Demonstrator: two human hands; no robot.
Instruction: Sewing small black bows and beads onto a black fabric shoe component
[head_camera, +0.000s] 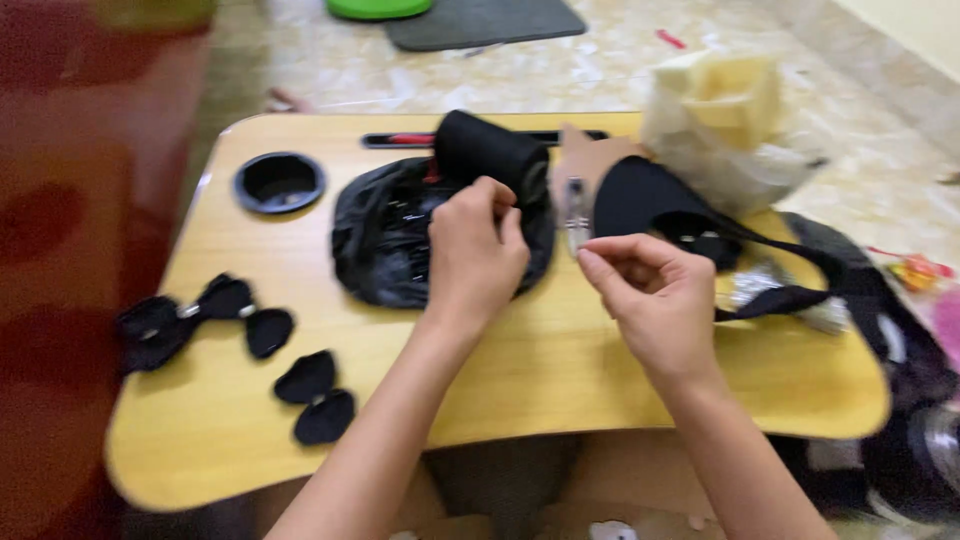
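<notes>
Head view, mid-frame: left hand (475, 250) pinching into crumpled black fabric bundle (400, 240) at frame centre; right hand (650, 295) fingers closed near small silvery clip (577, 215), hold uncertain through blur. Fabric judged light, limp, non-fragile; best gripped at edge or fold. Yellow wooden worktop (560, 370) smooth, with black fabric petals (300, 380) lower left, round black cup recess (279, 182) upper left. Pale stone floor (600, 70) behind.

Wooden lap table (560, 370): blk fabric cutouts (300, 378), blk bag (390, 240), cup insert (279, 182).
</notes>
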